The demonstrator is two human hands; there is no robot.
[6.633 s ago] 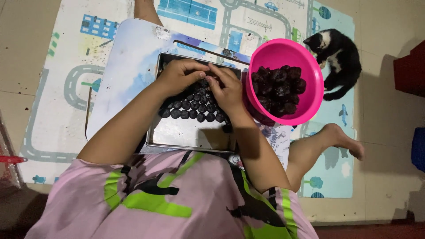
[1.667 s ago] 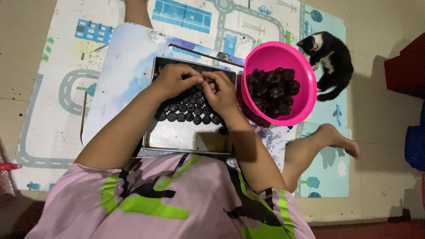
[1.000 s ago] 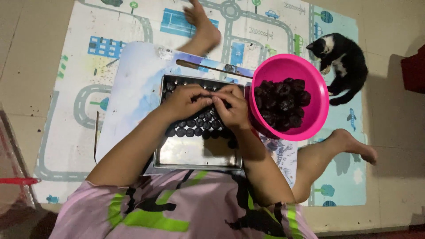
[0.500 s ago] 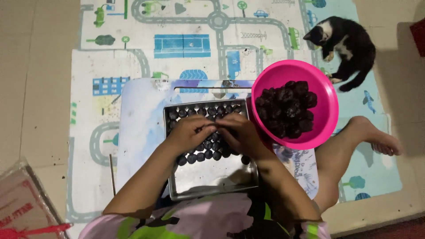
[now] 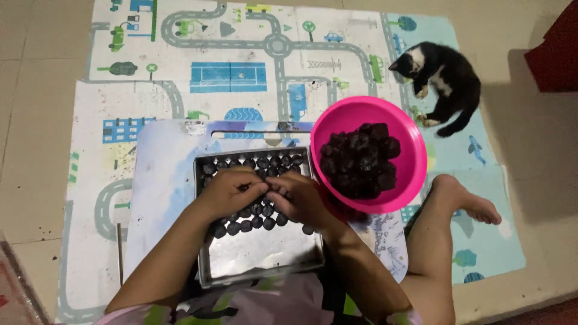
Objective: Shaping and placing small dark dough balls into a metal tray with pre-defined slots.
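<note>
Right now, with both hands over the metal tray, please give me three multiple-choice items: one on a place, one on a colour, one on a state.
1. Where is the bowl relative to the metal tray?
A. on its right
B. on its left
C. inside it

2. What colour is the bowl?
A. green
B. pink
C. white

3. How full is the tray of dark balls?
A. fully covered
B. holds none
C. far part filled, near part bare

Answers:
1 A, it sits by the right hand.
2 B, its rim is bright pink.
3 C, rows end below the left hand.
</note>
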